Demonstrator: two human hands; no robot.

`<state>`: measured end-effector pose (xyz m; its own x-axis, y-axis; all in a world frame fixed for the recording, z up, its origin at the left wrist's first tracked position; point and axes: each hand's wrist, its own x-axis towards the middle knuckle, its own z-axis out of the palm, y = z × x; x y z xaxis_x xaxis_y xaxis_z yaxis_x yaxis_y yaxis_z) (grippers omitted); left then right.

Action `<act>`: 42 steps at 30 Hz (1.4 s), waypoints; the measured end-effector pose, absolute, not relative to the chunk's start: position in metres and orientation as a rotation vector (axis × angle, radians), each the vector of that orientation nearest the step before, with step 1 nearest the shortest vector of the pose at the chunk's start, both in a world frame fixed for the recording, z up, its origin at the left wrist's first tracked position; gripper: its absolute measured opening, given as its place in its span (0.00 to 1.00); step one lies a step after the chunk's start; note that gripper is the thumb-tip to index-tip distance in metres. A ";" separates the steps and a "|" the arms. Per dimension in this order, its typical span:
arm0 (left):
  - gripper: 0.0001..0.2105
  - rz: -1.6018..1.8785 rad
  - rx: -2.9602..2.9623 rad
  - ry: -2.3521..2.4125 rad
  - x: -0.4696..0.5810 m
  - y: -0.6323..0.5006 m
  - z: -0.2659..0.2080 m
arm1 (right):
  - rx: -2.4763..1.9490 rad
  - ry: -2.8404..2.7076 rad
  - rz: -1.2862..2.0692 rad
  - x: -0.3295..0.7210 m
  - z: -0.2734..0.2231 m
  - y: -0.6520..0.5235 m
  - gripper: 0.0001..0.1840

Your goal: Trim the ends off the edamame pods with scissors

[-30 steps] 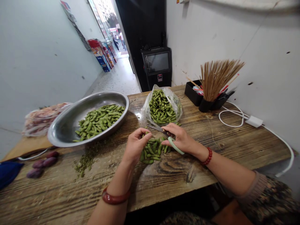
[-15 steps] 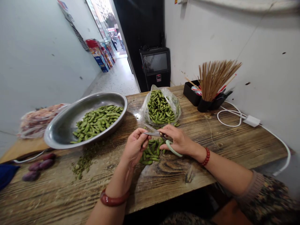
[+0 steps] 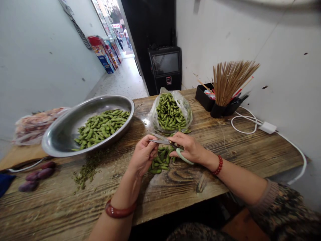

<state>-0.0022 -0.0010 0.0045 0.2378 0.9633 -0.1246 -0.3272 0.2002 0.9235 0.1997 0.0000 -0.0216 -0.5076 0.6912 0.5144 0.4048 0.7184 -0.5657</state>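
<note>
My right hand [image 3: 188, 147] is closed around green-handled scissors [image 3: 162, 142], their blades parted and pointing left. At the blade tips, my left hand [image 3: 143, 154] is pinched shut; its fingers hide whatever is between them. Below both hands, a small pile of loose edamame pods [image 3: 159, 162] lies on the wooden table [image 3: 175, 194]. Just beyond the scissors stands an open plastic bag [image 3: 187, 108] full of pods. To the left, a large metal basin [image 3: 66, 129] holds more pods, and green trimmings [image 3: 86, 170] are scattered in front of it.
Several purple-red fruits [image 3: 37, 175] lie at the left, near a bag of pale pink meat [image 3: 37, 124]. At the right back are a black holder [image 3: 204, 97] with skewers [image 3: 227, 82] and a white cable with an adapter [image 3: 267, 127]. A wall borders the right side.
The whole view has shifted slightly, so things sit a little further left and higher. Both hands keep nearly the same pose at the scissors; no pod has visibly moved.
</note>
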 end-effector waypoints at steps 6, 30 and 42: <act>0.10 1.111 0.894 0.876 -0.003 0.001 0.004 | -0.816 -2.183 0.499 0.200 -0.025 0.000 0.26; 0.08 0.352 2.432 1.544 -0.017 0.007 -0.011 | -0.876 -2.131 0.432 0.203 -0.028 0.002 0.24; 0.07 0.214 2.451 1.583 -0.012 -0.001 -0.004 | -0.888 -2.137 0.478 0.202 -0.027 0.002 0.24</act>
